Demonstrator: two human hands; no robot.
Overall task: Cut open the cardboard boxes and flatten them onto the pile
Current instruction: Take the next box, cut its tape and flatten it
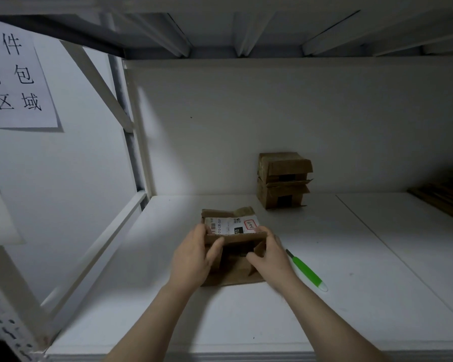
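A small brown cardboard box (233, 240) with a white shipping label on top lies on the white shelf (246, 317), its near end open with flaps spread. My left hand (194, 254) grips its left side, thumb across the front edge. My right hand (268, 257) holds the right side, fingers curled round a flap at the opening. A green-handled cutter (307, 270) lies loose on the shelf just right of my right hand. Two more brown boxes (284, 180) stand stacked against the back wall.
Flattened brown cardboard (445, 194) lies at the far right edge of the shelf. A white shelf frame with a diagonal brace (100, 82) closes the left side, and an upper shelf hangs overhead. A paper sign (16, 74) hangs at the upper left.
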